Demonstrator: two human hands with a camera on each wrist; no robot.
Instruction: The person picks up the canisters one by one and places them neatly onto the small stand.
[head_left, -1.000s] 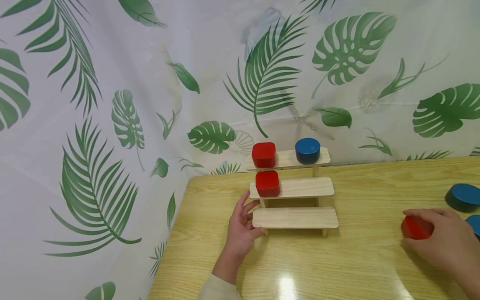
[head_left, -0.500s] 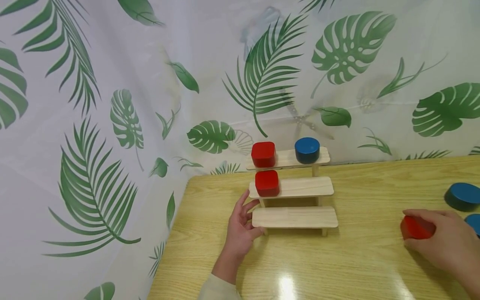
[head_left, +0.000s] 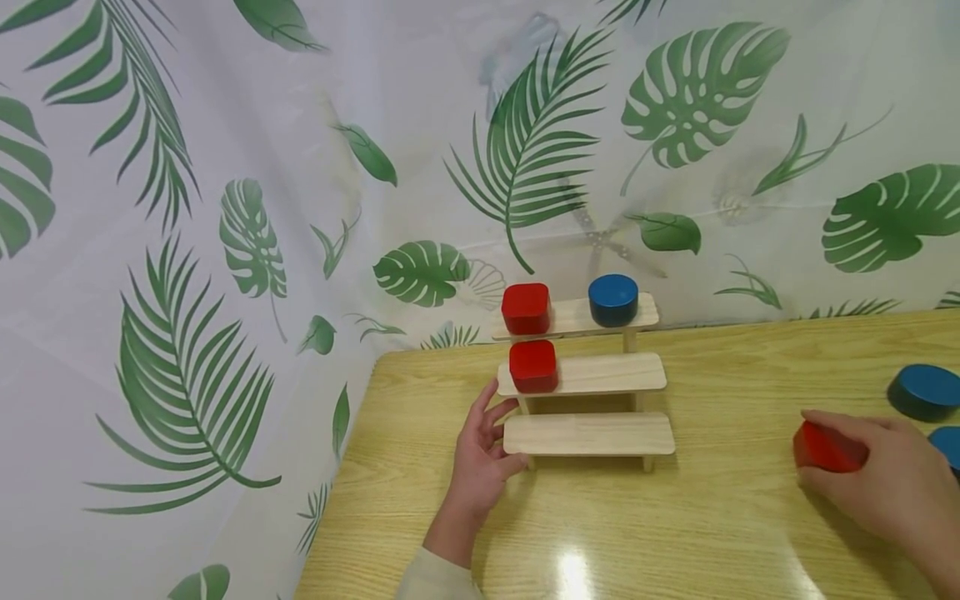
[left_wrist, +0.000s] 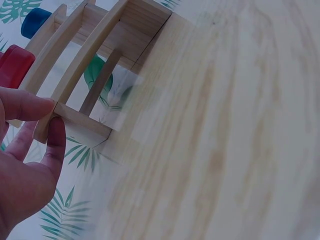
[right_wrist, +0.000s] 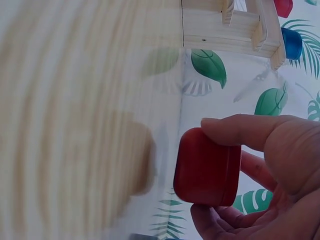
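Observation:
My left hand (head_left: 483,462) pinches the left end of the lowest board of a three-step wooden display rack (head_left: 588,435), thumb above and a finger beneath in the left wrist view. One red rounded-square tin (head_left: 527,308) stands at the left of the top step, a round blue tin (head_left: 613,301) at its right. A second red tin (head_left: 533,367) sits on the middle step's left end; the lowest step is bare. At the far right my right hand (head_left: 888,479) grips another red rounded-square tin (right_wrist: 205,170) by opposite sides, its shadow on the table below.
Two more round blue tins stand on the wood-grain table (head_left: 720,533) beside my right hand, a rear one (head_left: 925,392) and a front one (head_left: 948,446) partly hidden. A leaf-print cloth (head_left: 450,125) covers the wall behind and at left.
My right hand has shifted slightly left with the red tin. The left hand keeps its hold on the rack, and the tins on the steps stay put.

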